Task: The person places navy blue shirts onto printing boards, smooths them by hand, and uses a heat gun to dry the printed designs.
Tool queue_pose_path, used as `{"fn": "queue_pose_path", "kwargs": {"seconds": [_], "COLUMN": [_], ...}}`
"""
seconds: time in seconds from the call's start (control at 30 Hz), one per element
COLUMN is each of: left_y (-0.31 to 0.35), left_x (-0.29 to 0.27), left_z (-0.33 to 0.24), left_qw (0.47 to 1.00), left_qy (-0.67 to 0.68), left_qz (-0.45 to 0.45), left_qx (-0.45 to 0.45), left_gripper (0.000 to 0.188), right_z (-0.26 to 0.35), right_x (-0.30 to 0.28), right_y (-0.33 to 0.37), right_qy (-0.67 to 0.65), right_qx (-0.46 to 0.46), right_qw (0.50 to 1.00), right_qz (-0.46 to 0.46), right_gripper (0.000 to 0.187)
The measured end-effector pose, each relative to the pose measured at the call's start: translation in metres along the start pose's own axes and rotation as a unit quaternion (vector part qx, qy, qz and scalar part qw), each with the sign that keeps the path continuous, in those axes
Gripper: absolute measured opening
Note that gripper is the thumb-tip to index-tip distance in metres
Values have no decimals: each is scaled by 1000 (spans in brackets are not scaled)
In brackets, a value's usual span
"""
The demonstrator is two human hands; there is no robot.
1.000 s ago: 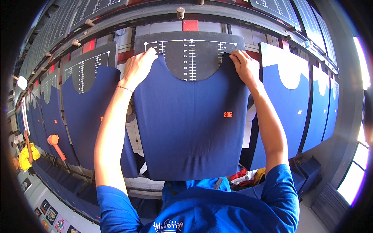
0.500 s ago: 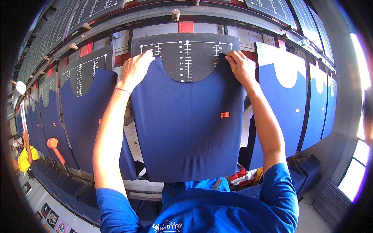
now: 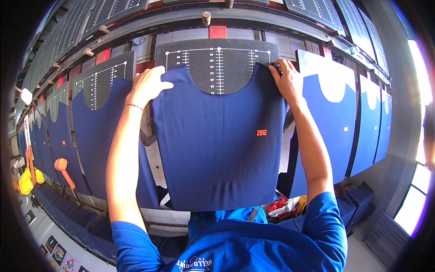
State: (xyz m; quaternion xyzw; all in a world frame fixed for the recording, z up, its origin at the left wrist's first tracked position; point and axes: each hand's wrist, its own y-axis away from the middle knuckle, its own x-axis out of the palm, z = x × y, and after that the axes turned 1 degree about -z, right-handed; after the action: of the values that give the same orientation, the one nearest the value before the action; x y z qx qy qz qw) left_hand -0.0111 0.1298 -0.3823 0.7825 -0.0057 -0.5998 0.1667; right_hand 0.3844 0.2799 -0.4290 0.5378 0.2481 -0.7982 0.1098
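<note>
Navy shirt, smooth knit, lies flat on the black board between both hands. Left hand presses flat on one shoulder, right hand pinches the other. More shirted boards either side.

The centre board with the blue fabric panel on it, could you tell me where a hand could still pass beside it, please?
Bare tiled gaps flank the centre board: one between the blue fabric panel and the left neighbouring panel, a narrower one toward the right neighbouring panel. Both top corners are taken by the left hand and right hand.

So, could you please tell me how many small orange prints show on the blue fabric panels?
1: an orange print right of centre on the middle blue fabric panel; others may be hidden.
</note>
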Motion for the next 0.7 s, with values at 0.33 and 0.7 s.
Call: {"fn": "queue_pose_path", "kwargs": {"seconds": [0.33, 0.7], "left_y": [35, 254], "left_x": [26, 178], "left_z": [8, 14], "left_qw": [956, 583], "left_qy": [-19, 700], "left_qz": [-293, 6], "left_qx": [1, -413], "left_gripper": [38, 75], "right_z": [-23, 14], "right_x": [1, -22], "right_y": [17, 305], "right_qy": [-36, -623], "right_qx": [45, 566], "right_qw": [995, 523], "right_qz": [-86, 133], "right_gripper": [24, 67]}}
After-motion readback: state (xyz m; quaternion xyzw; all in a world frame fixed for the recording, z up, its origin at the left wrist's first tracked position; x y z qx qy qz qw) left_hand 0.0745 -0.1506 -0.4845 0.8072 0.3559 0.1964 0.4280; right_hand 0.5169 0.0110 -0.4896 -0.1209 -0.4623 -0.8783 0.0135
